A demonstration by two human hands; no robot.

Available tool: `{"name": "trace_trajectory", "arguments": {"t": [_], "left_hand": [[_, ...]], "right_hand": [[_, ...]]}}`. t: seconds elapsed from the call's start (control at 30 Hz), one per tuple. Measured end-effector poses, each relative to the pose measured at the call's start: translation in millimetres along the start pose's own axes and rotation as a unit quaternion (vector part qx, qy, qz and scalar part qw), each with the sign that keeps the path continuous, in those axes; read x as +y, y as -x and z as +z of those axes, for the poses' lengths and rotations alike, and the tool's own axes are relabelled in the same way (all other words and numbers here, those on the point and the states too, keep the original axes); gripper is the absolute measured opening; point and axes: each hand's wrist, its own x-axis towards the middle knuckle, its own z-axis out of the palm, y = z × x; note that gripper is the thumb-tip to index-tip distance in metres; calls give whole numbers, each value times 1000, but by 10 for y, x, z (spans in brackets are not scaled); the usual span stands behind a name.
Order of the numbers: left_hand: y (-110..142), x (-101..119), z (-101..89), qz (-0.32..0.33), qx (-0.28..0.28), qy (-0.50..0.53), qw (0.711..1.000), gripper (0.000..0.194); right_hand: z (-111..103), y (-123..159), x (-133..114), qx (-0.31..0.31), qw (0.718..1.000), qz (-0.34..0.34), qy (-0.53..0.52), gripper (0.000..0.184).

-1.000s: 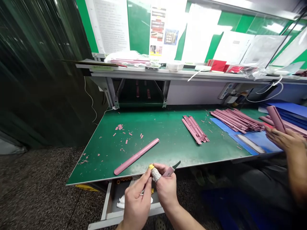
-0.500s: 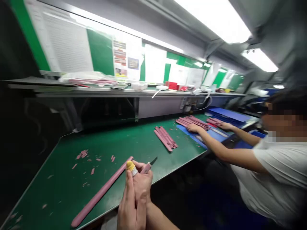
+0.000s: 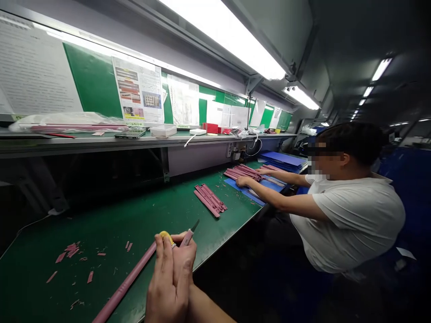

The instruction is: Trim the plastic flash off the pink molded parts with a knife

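My right hand [image 3: 186, 256] is closed round the pink handle of a small knife [image 3: 187, 237], its dark blade pointing up and away. A yellow finger cot [image 3: 164, 235] with a white edge covers what looks like the thumb of that hand. My left hand [image 3: 164, 287] presses against the right one, its fingers together and touching the cot. Beside the hands, a long pink strip [image 3: 126, 283] lies slantwise on the green bench; its far end is hidden behind my fingers.
Pink scraps [image 3: 71, 249] litter the bench [image 3: 134, 215]. A bundle of pink strips [image 3: 210, 200] lies beyond my hands. On the right, a co-worker [image 3: 350, 215] reaches to more strips [image 3: 244, 172] over blue sheets [image 3: 252, 195]. A shelf [image 3: 141, 140] runs above the bench.
The view has swung to the right, so bench and co-worker appear further left. My left fingers have come up over the yellow finger cot. The knife stays in my right hand.
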Motion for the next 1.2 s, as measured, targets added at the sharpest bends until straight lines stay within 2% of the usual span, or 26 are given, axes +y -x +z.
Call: {"name": "trace_trajectory", "arguments": {"t": [0.1, 0.2, 0.3, 0.4, 0.47, 0.57, 0.63, 0.7, 0.77, 0.87, 0.93, 1.0, 1.1, 1.2], "left_hand": [[120, -56, 113, 78, 19, -1, 997, 66], [185, -78, 112, 157, 13, 0, 988, 68], [218, -39, 46, 178, -9, -5, 984, 67], [272, -90, -81, 177, -31, 8, 984, 60], [281, -266, -216, 144, -44, 28, 988, 48], [176, -728, -468, -10, -10, 16, 1000, 31], [46, -1032, -614, -89, 3, -3, 996, 30], [-77, -1193, -704, -128, -8, 8, 992, 31], [-148, -1158, -733, -149, -39, 52, 987, 32], [-162, -860, -696, -181, -95, 157, 966, 37], [-154, -652, -636, -209, -110, 223, 946, 44], [-151, -521, -559, -234, -115, 274, 926, 47], [-134, -476, -460, -261, -111, 328, 901, 42], [-85, -552, -496, -292, -64, 356, 886, 41]], "right_hand": [[-99, -112, 34, 71, 997, 1, 21, 49], [-173, -174, 58, 108, 994, 4, 35, 53], [-219, -184, 29, 99, 994, 9, 40, 53], [-285, -141, -51, 53, 997, 27, 46, 49], [-358, -80, -110, 11, 997, 48, 54, 50], [-487, 39, -193, -79, 990, 90, 77, 67], [-556, 110, -244, -153, 975, 113, 111, 75], [-595, 162, -290, -209, 958, 122, 153, 76], [-603, 196, -326, -231, 948, 119, 182, 76], [-574, 256, -341, -271, 935, 116, 197, 72], [-532, 337, -316, -312, 923, 96, 204, 69], [-475, 458, -270, -335, 915, 33, 223, 69], [-403, 652, -204, -330, 905, -84, 254, 78], [-422, 712, -199, -368, 885, -113, 262, 83]]}}
